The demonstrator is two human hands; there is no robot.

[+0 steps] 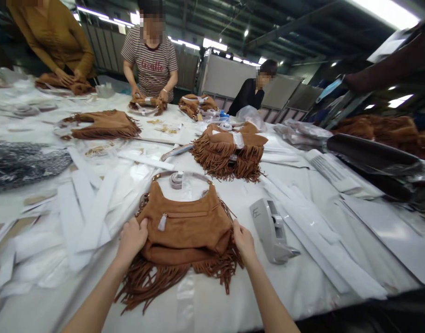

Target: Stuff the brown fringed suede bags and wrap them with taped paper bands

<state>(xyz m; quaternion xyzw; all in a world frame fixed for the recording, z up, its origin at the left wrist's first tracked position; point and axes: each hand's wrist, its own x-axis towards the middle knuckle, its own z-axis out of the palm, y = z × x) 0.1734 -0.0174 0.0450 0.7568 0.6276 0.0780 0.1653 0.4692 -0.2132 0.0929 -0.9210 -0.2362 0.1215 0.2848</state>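
A brown suede-look handbag with long fringe lies on the white-covered table in front of me. It has a zipped pocket, a wrapped zip pull and a shoulder strap looped at the top. My left hand grips its left side, thumb on top. On the opposite side my right hand pinches the edge, fingers partly hidden by the bag and fringe. A grey tape dispenser stands just right of my right hand. Beneath the bag, a strip of clear tape shows on the table.
Stacked fringed bags lie ahead, and another brown bag lies farther left. White paper strips cover the left side. Long white sheets and plastic-wrapped dark pieces lie right. Several people work across the table.
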